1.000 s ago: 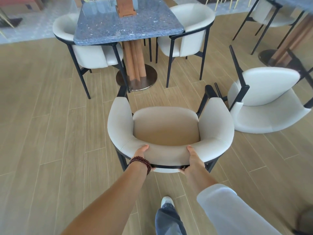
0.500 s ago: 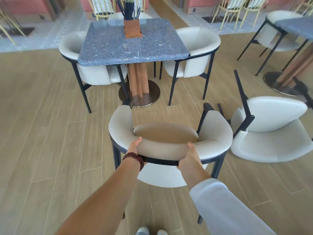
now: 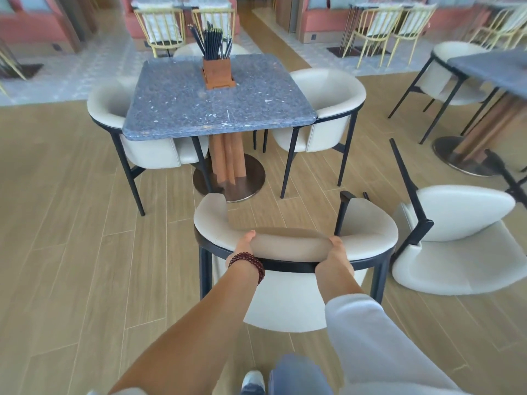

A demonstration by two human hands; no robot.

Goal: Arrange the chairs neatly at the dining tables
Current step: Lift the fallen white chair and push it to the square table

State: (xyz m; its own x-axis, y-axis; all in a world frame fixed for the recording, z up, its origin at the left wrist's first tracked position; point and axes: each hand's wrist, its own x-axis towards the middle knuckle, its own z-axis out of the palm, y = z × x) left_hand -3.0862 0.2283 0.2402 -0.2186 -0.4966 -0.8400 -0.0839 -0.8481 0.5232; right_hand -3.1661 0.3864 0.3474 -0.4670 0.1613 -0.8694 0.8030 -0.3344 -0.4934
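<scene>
While both hands, left hand (image 3: 244,249), right hand (image 3: 335,262), clasp the chair (image 3: 368,238) backrest, fingers hidden behind it; seat unseen

cream chairs (image 3: 296,240): 6 | yellow chairs (image 3: 159,27): 5 | blue tables (image 3: 219,101): 2 | hands (image 3: 242,249): 2

Bright, even daylight fills the room with soft, faint shadows. Wide-angle distortion bends the edges. Slight blur smears the periphery.

My left hand (image 3: 242,250) and right hand (image 3: 336,258) grip the chair (image 3: 368,238) back, facing the table (image 3: 219,106); another chair (image 3: 462,240) lies tipped beside it.
</scene>
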